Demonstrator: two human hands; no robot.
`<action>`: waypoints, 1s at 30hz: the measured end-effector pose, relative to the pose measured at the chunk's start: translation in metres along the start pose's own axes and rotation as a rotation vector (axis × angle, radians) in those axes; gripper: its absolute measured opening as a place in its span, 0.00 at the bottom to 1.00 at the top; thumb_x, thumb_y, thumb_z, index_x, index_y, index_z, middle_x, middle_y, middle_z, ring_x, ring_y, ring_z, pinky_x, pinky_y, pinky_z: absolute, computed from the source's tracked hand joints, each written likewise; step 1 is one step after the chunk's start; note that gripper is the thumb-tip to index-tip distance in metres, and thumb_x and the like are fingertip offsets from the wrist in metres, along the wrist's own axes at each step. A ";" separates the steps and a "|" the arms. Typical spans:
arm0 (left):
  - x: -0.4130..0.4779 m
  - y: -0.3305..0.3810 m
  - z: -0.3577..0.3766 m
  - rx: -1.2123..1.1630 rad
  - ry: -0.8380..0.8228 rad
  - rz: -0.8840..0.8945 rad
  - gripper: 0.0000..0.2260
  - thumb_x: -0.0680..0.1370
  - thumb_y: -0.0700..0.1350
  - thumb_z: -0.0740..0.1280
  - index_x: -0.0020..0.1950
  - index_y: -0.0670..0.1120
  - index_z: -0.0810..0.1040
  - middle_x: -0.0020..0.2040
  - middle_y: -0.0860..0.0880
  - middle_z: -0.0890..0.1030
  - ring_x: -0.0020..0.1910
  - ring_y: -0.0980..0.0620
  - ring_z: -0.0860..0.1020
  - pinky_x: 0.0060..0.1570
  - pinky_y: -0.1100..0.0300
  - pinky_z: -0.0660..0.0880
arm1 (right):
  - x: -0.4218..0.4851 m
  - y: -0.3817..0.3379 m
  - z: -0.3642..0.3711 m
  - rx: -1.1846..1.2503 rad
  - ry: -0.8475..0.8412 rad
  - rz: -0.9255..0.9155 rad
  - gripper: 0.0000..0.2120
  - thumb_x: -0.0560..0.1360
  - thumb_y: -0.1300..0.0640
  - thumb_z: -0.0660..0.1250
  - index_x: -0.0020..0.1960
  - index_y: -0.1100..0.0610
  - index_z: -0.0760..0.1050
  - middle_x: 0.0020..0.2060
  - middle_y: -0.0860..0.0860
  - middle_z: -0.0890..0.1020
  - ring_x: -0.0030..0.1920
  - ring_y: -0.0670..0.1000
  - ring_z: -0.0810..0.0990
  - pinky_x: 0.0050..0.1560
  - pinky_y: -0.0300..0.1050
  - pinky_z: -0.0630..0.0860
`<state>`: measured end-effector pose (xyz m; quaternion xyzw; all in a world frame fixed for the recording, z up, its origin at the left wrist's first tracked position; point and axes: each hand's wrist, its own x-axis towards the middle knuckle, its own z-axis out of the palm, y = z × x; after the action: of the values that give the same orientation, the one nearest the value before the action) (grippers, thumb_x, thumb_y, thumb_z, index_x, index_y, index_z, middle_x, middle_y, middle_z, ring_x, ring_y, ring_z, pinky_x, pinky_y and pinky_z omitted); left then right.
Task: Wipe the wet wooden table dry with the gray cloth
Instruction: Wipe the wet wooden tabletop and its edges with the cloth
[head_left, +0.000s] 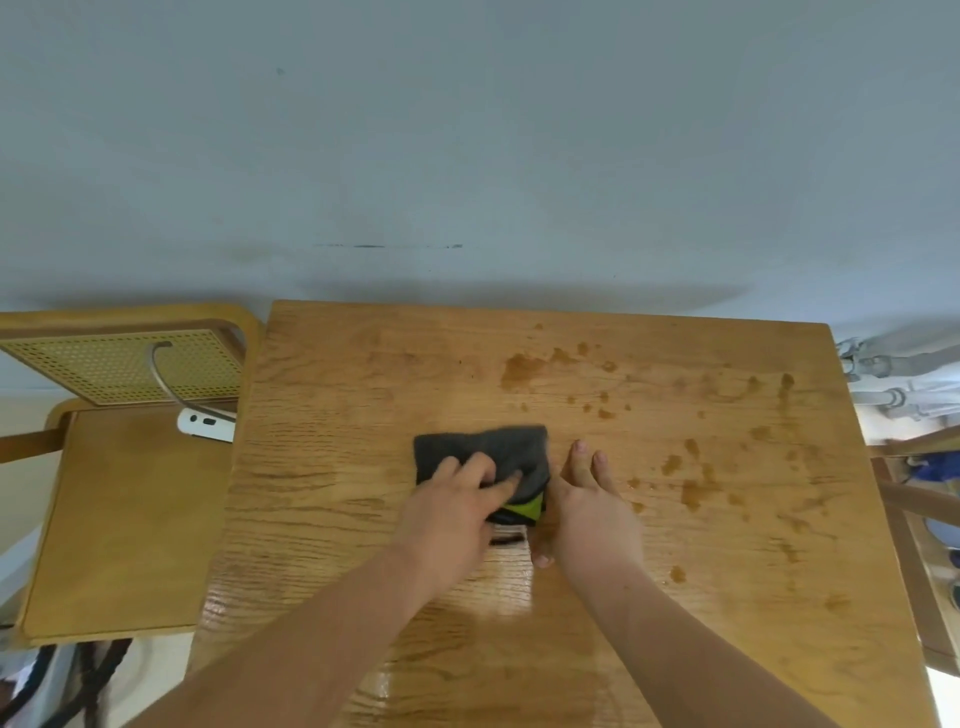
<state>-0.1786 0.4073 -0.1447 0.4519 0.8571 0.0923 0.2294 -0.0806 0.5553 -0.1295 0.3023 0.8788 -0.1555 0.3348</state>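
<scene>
Right now, from the head view, you have the gray cloth (488, 444) lying near the middle of the wooden desk (332, 467), a little toward the left of centre. Your left hand (457, 514) rests on top of the cloth with its fingers spread and slightly bent, pressing the fabric down so that it bunches under them. A green patch (524, 506) shows at the cloth's near right corner, and a pale label (506, 535) pokes out beside your left wrist.

Your right hand (592, 509) lies flat on the desk just beside the cloth's right edge, fingers straight and together, pointing away from you, holding nothing.

Dark wet spots (522, 369) are scattered over the far and right parts of the desk, and the near part in front of you has a glossy sheen.

To your left a wooden chair (124, 519) with a woven back stands against the desk; a small white object (205, 423) sits on its seat. A pale wall (467, 130) rises behind the desk.
</scene>
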 end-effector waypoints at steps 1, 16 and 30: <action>0.001 -0.009 -0.003 0.006 -0.035 0.071 0.29 0.81 0.46 0.65 0.81 0.60 0.62 0.64 0.55 0.66 0.57 0.51 0.67 0.46 0.58 0.71 | 0.000 0.000 0.000 -0.005 -0.008 0.001 0.58 0.71 0.48 0.80 0.84 0.44 0.40 0.82 0.53 0.35 0.83 0.57 0.37 0.80 0.56 0.61; -0.013 -0.030 -0.002 0.098 -0.073 -0.002 0.29 0.82 0.48 0.64 0.79 0.66 0.59 0.64 0.56 0.64 0.57 0.52 0.66 0.50 0.57 0.75 | -0.002 0.006 0.008 0.080 0.035 -0.026 0.58 0.71 0.48 0.80 0.83 0.41 0.40 0.83 0.50 0.36 0.83 0.56 0.37 0.79 0.57 0.61; 0.028 0.075 0.029 -0.027 0.060 -0.278 0.27 0.83 0.48 0.63 0.81 0.59 0.61 0.62 0.53 0.63 0.55 0.48 0.67 0.49 0.53 0.79 | -0.061 0.100 0.018 0.902 0.431 -0.002 0.12 0.86 0.54 0.58 0.57 0.54 0.81 0.48 0.46 0.80 0.50 0.47 0.76 0.47 0.37 0.70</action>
<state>-0.1234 0.4716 -0.1509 0.3229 0.9165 0.0847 0.2204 0.0272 0.5977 -0.1081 0.4412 0.7736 -0.4544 -0.0188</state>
